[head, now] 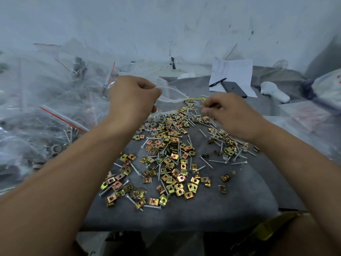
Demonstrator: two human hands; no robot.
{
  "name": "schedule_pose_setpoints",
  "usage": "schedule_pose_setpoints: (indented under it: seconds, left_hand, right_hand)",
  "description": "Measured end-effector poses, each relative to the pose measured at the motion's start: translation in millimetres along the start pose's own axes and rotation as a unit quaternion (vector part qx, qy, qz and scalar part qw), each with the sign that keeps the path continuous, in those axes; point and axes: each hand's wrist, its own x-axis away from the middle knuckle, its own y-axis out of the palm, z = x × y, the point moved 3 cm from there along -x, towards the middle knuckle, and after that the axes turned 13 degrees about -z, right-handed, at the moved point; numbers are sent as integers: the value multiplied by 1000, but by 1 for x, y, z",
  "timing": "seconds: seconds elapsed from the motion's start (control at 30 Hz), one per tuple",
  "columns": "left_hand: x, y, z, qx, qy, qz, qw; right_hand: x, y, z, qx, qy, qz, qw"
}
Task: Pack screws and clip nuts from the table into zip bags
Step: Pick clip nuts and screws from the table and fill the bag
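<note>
Above the clip nuts (166, 163), left grip (132, 97) pinches a zip bag (171, 93); right grip (227, 111) pinches screws (204, 106).

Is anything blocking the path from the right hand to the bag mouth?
Nothing visible does. The left hand holds the clear zip bag up, and the right hand is beside its opening, above the scattered screws.

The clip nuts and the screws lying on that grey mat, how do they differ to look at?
The clip nuts are flat, squarish folded plates in a yellow-gold to coppery finish, each with a hole in its face; the screws are long, thin, silver-grey shafts with a small round head. The clip nuts lie flat, many overlapping in clusters; the screws point every which way, some across or under the nuts. Both are shiny metal, loose and mixed in one spread on the grey mat.
</note>
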Motion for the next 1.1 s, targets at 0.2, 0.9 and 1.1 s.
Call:
schedule_pose_setpoints:
  seconds: [0.2, 0.9, 1.1]
  left_hand:
    - [6, 12, 8, -29, 30, -49, 998]
    - [0, 14, 3, 141, -42, -145, 978]
    - [-3, 12, 5, 167, -30, -158, 973]
  right_hand:
    - [11, -7, -33, -77, -108, 141, 981]
    - [8, 13, -61, 76, -158, 136, 975]
    - [5, 16, -60, 149, -96, 109, 978]
